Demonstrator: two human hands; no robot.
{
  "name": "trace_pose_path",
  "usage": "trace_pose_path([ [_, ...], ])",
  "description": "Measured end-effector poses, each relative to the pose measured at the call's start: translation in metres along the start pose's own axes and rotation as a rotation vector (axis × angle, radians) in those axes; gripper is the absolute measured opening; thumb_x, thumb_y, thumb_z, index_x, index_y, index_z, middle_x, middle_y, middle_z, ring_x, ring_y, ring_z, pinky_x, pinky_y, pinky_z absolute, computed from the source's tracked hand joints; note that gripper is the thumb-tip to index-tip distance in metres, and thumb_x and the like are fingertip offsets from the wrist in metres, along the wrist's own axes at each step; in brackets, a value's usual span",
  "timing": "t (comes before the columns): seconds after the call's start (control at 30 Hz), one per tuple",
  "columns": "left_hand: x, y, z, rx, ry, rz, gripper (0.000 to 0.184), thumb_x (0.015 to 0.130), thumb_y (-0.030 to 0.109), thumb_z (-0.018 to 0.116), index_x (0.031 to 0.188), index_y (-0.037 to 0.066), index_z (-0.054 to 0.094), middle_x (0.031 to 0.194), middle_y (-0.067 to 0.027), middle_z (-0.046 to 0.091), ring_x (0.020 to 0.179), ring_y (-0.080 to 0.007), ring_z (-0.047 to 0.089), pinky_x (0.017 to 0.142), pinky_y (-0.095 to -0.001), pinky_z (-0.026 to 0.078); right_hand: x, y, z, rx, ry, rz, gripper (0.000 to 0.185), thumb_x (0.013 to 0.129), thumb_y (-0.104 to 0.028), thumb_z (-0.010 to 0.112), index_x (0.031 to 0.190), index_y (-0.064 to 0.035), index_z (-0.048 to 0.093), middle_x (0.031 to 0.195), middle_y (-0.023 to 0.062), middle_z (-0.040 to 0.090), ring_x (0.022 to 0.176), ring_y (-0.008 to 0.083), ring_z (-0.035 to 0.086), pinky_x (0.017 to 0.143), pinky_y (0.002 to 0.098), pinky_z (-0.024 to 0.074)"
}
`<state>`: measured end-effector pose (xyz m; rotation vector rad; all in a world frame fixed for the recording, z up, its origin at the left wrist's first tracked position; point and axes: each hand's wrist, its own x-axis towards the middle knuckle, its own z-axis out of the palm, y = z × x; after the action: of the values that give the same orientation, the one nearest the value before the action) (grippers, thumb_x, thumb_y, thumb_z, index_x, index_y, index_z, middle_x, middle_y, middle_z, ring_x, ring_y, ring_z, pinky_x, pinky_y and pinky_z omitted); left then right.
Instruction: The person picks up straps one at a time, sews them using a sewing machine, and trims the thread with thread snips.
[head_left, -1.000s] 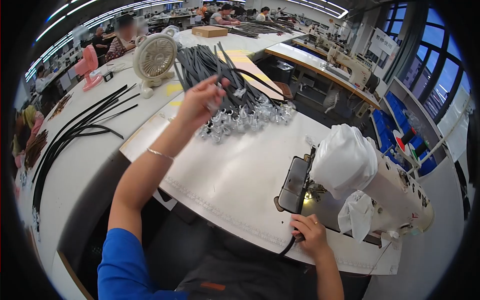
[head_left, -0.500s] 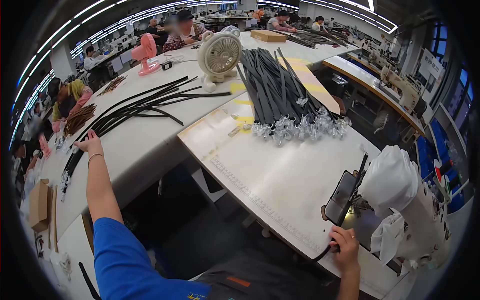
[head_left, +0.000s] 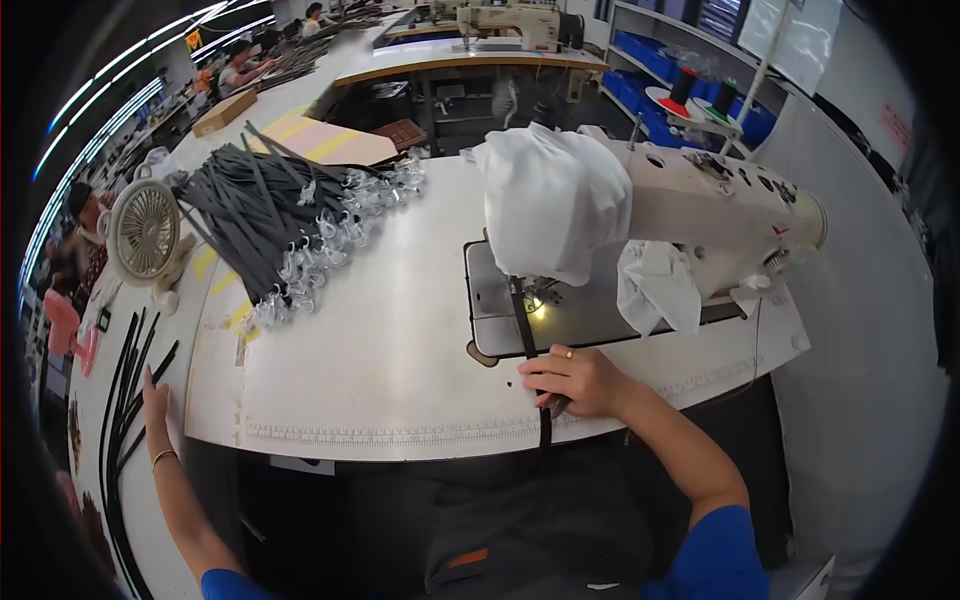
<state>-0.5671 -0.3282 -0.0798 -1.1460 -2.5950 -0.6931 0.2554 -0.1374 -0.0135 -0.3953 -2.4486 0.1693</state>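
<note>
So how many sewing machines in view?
2 clearly: the near sewing machine, right of centre on the worktable, its head wrapped in white cloth; the far sewing machine, on a table behind. More may be hidden in the blurred background.

Machine (head_left: 715, 195): head concealed by cloth (head_left: 550, 195). Strap (head_left: 524, 325): far end hidden behind cloth, middle partly by right hand (head_left: 575, 382). Ruler (head_left: 400, 433): digits too small to read. Left hand (head_left: 154, 402): contact with strips (head_left: 110, 470) indeterminate.

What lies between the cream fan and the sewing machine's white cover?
In the head view, a heap of dark straps with clear-wrapped ends, then bare white tabletop.
</note>
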Motion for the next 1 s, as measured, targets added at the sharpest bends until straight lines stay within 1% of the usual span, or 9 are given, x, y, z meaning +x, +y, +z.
trace_pose_path([
  [0.03,0.011,0.012,0.009,0.0,0.21,0.149,0.055,0.074,0.008,0.056,0.128,0.003,0.046,0.124,-0.0214,0.05,0.105,-0.0304,0.055,0.09,-0.0389,0.043,0.0,0.001,0.0,0.003,0.002,-0.023,0.021,0.067,-0.017,0.074,0.084,-0.0098,0.063,0.095,-0.0003,0.063,0.069,0.0167,0.057,0.059,0.0277,0.0494],
  [0.07,0.025,0.021,0.009,0.049,0.086,0.089,0.066,0.078,0.009,0.057,0.138,0.006,0.03,0.137,-0.0207,0.036,0.116,-0.0308,0.047,0.097,-0.0393,0.039,0.001,0.001,0.0,0.006,0.002,-0.052,0.021,0.067,-0.018,0.074,0.083,-0.0098,0.063,0.095,-0.0002,0.063,0.069,0.0167,0.057,0.058,0.0278,0.0493],
  [0.13,0.023,0.092,-0.003,-0.23,0.09,-0.041,0.055,0.083,0.005,0.054,0.134,0.001,0.035,0.133,-0.019,0.042,0.117,-0.0267,0.047,0.097,-0.0332,0.038,0.002,0.001,0.0,0.004,0.016,-0.039,0.02,0.068,-0.019,0.073,0.082,-0.0098,0.061,0.094,-0.0001,0.062,0.067,0.0166,0.057,0.058,0.0283,0.0489],
  [0.2,0.02,0.135,-0.001,-0.294,0.105,0.028,0.041,0.084,0.001,0.052,0.125,-0.001,0.048,0.124,-0.0151,0.051,0.106,-0.0227,0.055,0.089,-0.03,0.043,0.002,0.001,0.002,0.026,-0.014,-0.016,0.019,0.07,-0.02,0.072,0.081,-0.0102,0.06,0.094,-0.0005,0.062,0.066,0.0165,0.057,0.057,0.0288,0.0484],
  [0.27,-0.006,0.185,0.003,-0.625,0.008,0.271,0.028,0.083,-0.006,0.049,0.108,0.001,0.06,0.107,-0.0111,0.06,0.093,-0.0191,0.058,0.08,-0.0282,0.047,0.001,0.003,0.003,0.037,-0.008,-0.022,0.019,0.07,-0.021,0.072,0.081,-0.0103,0.06,0.094,-0.0004,0.061,0.065,0.0165,0.056,0.057,0.0289,0.0482],
  [0.33,-0.063,0.279,-0.023,-0.551,0.06,0.536,0.025,0.081,-0.012,0.049,0.096,0.001,0.064,0.097,-0.0098,0.063,0.087,-0.0198,0.06,0.075,-0.0267,0.048,0.001,0.005,0.004,0.054,-0.008,-0.036,0.019,0.071,-0.022,0.071,0.081,-0.0104,0.06,0.094,-0.0004,0.061,0.065,0.0166,0.056,0.056,0.029,0.0479],
  [0.67,-0.213,0.496,-0.03,-0.48,-0.306,1.307,0.026,0.07,-0.001,0.062,0.096,0.003,0.063,0.099,-0.0092,0.063,0.09,-0.0246,0.059,0.076,-0.0347,0.049,0.001,0.004,0.003,0.072,-0.013,-0.094,0.022,0.067,-0.018,0.074,0.084,-0.009,0.063,0.098,0.0021,0.063,0.066,0.0175,0.057,0.058,0.0289,0.0474],
  [0.83,-0.254,0.564,0.01,-0.423,-0.28,1.368,0.027,0.074,0.007,0.063,0.101,0.005,0.06,0.104,-0.0078,0.061,0.096,-0.0238,0.057,0.08,-0.0343,0.047,0.0,0.0,0.001,0.049,-0.044,-0.097,0.02,0.07,-0.02,0.071,0.084,-0.0104,0.061,0.095,0.0008,0.062,0.068,0.0169,0.058,0.058,0.0279,0.049],
  [1.0,-0.261,0.599,0.036,-0.388,-0.313,1.294,0.026,0.071,0.008,0.062,0.097,0.005,0.063,0.09,-0.0046,0.06,0.086,-0.0218,0.057,0.076,-0.0318,0.047,0.001,-0.003,0.0,0.07,-0.021,-0.094,0.019,0.072,-0.021,0.069,0.083,-0.0088,0.06,0.093,0.0014,0.062,0.067,0.0173,0.058,0.055,0.028,0.0486],
])
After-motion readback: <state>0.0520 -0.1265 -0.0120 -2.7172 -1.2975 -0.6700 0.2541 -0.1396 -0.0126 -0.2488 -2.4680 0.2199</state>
